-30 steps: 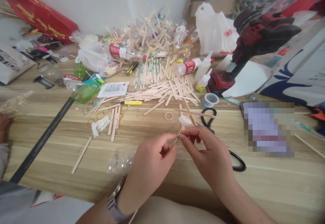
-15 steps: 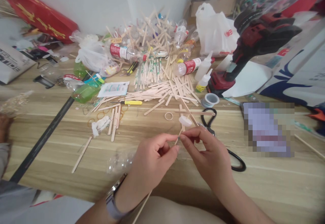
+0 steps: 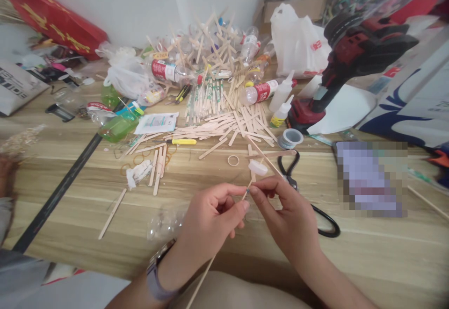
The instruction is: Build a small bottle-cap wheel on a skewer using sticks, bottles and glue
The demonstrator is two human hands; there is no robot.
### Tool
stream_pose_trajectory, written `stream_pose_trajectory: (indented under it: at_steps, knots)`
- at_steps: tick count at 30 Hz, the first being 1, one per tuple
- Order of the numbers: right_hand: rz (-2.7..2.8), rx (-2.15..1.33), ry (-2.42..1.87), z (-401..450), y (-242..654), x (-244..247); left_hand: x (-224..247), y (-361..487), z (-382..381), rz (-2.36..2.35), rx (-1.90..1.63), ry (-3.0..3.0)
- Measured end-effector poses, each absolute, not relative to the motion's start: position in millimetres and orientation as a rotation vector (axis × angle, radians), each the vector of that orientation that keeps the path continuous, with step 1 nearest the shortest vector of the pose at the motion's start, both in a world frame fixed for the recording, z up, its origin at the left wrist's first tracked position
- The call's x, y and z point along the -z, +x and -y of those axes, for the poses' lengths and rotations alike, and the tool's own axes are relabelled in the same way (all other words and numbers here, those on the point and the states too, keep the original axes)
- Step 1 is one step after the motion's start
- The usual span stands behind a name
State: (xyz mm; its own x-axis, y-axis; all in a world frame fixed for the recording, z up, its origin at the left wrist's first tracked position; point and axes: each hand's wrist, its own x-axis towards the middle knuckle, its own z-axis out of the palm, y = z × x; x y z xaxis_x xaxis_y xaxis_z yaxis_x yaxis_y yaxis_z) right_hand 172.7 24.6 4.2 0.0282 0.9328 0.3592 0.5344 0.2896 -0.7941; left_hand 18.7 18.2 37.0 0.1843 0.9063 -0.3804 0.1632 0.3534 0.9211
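A thin wooden stick (image 3: pixel 200 281) runs from near my lap up through my left hand (image 3: pixel 215 213), pinched between thumb and fingers. At its upper part, a small blue-green bit, perhaps thread or wire, shows where my right hand (image 3: pixel 287 215) pinches with thumb and index finger. Just beyond the fingertips sits a whitish translucent cap-like piece (image 3: pixel 258 168). A second thin stick (image 3: pixel 264 154) slants down to my right fingers; whether they hold it I cannot tell. Partly beneath my right hand lie scissors with black handles (image 3: pixel 329 222).
Behind are piled flat wooden sticks (image 3: pixel 217 126), plastic bottles (image 3: pixel 261 91), a grey spool (image 3: pixel 290 138), a yellow cutter (image 3: pixel 184 141) and a glue bottle (image 3: pixel 281 112). A red-black power tool (image 3: pixel 315 98) stands right, near a blurred-out flat object (image 3: pixel 368 178). Another person's sleeve (image 3: pixel 21 271) shows left.
Both hands stay pinched together in nearly the same spot. The left fingers have shifted slightly, more of them showing below the thumb. The cap-like piece and slanting stick have moved a little right.
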Motion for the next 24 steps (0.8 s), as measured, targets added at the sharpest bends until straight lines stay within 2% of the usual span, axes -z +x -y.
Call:
stream_pose_trajectory:
  at_steps: [18, 24]
  knots:
    - [1.518, -0.623, -1.353, -21.0, 169.9, -0.6, -32.6, 25.3, -19.4, -1.161, -0.805, 0.725]
    - [1.376, -0.853, -1.344, -23.1, 168.1, 2.6, -35.6, 27.6, -19.8, -1.145, -0.791, 0.599]
